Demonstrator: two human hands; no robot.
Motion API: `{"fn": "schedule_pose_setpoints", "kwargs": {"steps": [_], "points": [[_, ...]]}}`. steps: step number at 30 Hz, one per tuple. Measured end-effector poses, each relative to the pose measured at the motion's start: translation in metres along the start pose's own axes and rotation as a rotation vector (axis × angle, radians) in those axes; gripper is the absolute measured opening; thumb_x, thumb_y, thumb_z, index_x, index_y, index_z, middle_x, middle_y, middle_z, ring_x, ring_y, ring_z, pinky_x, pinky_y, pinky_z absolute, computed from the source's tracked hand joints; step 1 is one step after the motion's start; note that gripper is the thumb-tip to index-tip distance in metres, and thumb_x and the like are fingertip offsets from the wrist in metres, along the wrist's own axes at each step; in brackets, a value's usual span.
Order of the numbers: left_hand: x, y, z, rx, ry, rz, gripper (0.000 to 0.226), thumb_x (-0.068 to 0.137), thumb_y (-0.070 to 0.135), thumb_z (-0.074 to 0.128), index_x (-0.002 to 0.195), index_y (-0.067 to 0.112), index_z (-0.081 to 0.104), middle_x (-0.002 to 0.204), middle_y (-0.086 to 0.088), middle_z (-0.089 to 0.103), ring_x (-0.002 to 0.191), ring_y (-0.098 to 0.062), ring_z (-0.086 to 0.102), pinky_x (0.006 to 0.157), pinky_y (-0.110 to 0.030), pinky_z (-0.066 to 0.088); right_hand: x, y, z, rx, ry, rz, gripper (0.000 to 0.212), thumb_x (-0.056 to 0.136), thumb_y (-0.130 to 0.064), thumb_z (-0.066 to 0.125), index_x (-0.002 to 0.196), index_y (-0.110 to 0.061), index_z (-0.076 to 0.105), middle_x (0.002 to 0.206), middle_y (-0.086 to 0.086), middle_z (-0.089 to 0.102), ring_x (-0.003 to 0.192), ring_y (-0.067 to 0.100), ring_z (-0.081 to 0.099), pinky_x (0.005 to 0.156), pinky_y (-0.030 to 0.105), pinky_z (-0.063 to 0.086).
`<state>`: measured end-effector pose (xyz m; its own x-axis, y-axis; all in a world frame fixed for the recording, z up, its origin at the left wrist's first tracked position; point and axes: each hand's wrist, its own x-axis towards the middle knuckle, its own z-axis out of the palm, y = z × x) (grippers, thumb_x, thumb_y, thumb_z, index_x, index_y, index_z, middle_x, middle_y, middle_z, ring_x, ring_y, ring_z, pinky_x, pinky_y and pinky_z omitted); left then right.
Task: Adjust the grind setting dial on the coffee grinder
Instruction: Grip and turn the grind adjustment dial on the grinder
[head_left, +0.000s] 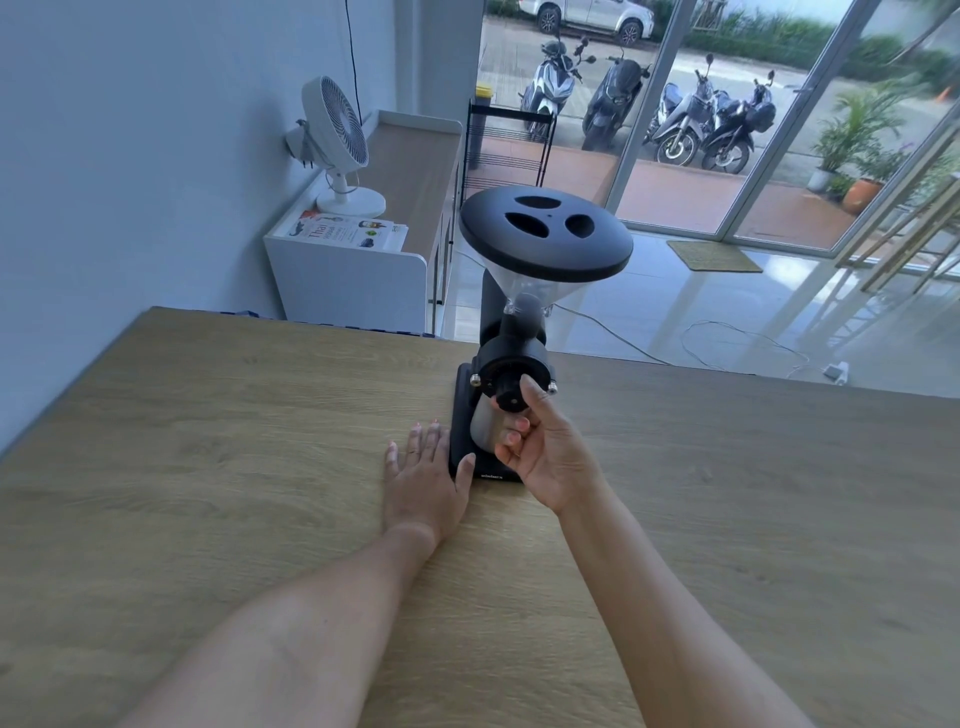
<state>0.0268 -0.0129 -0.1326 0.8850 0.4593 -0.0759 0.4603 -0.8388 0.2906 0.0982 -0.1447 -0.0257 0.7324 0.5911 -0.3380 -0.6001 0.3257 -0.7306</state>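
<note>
Pinching the dial (509, 396) between thumb and curled fingers, the right hand (545, 447) had its grip pressed on the small black knob at the front of the grinder (519, 343). The thumb (535, 397) lay along the knob's right side, pointing up; the fingers (514, 431) folded in beneath it. How firmly they bore on it could not be told.

The grinder stood on the counter (208, 441) near its far edge, its hopper lid (545, 234) on, a metal cup (485, 426) on its base under the dial.

Judging by this, the reach was done and the turning was in hand or about to begin; how far the dial had been set could not be read, since no marks showed.

The right forearm came in from the lower right, wrist raised and bent inward. The left hand (426, 478) lay flat and spread on the counter, its thumb against the base (462, 415), likely steadying it.
</note>
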Motion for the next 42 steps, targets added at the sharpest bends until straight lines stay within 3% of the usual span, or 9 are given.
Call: {"fn": "schedule_pose_setpoints", "kwargs": {"steps": [13,25,29,33,36,42], "points": [[-0.0003,-0.0015,0.0007,0.006,0.007,-0.001,0.071,0.098,0.059,0.003,0.158,0.022,0.006,0.167,0.005,0.002,0.153,-0.014,-0.008,0.124,-0.048,-0.004,-0.0007,-0.0015,0.0021,-0.017,0.028,0.001,0.063,0.074,-0.044,0.081,0.119,-0.006,0.062,0.057,-0.005,0.043,0.049,0.009,0.045,0.062,0.025,0.044],[0.0000,-0.0004,0.0003,0.007,0.006,0.000,0.072,0.097,0.059,0.002,0.158,0.022,0.006,0.167,0.005,0.003,0.153,-0.015,-0.008,0.124,-0.049,-0.005,-0.0021,-0.0029,0.0077,-0.032,0.046,0.006,0.031,0.071,-0.042,0.085,0.084,-0.018,0.070,0.057,-0.004,0.043,0.049,0.011,0.045,0.061,0.027,0.044],[-0.0010,-0.0002,-0.0016,0.005,-0.001,0.000,0.071,0.098,0.059,0.002,0.158,0.021,0.005,0.167,0.005,0.002,0.153,-0.015,-0.008,0.124,-0.048,-0.005,-0.0033,-0.0044,0.0069,-0.054,0.031,0.027,0.033,0.073,-0.043,0.084,0.085,-0.017,0.069,0.059,-0.003,0.043,0.050,0.012,0.046,0.059,0.027,0.045],[-0.0013,-0.0004,-0.0016,0.015,-0.003,0.003,0.071,0.098,0.059,0.002,0.158,0.022,0.004,0.167,0.005,0.002,0.153,-0.015,-0.008,0.124,-0.048,-0.006,-0.0056,-0.0061,0.0028,-0.094,-0.042,0.068,0.053,0.079,-0.055,0.074,0.106,-0.010,0.067,0.063,-0.001,0.047,0.054,0.013,0.049,0.060,0.028,0.046],[-0.0008,-0.0002,-0.0011,0.018,-0.001,0.003,0.071,0.098,0.059,0.002,0.158,0.021,0.006,0.167,0.004,0.003,0.153,-0.015,-0.007,0.124,-0.049,-0.005,-0.0075,-0.0082,0.0005,-0.083,-0.085,0.098,0.056,0.085,-0.053,0.065,0.111,-0.004,0.070,0.064,-0.001,0.048,0.055,0.013,0.048,0.060,0.028,0.046],[-0.0003,-0.0001,-0.0010,0.018,0.002,0.003,0.072,0.098,0.059,0.001,0.158,0.021,0.005,0.167,0.005,0.002,0.153,-0.015,-0.008,0.124,-0.048,-0.006,-0.0068,-0.0055,0.0006,-0.067,-0.045,0.067,0.061,0.082,-0.049,0.070,0.120,-0.002,0.063,0.060,-0.004,0.046,0.052,0.010,0.046,0.061,0.026,0.044]]}}
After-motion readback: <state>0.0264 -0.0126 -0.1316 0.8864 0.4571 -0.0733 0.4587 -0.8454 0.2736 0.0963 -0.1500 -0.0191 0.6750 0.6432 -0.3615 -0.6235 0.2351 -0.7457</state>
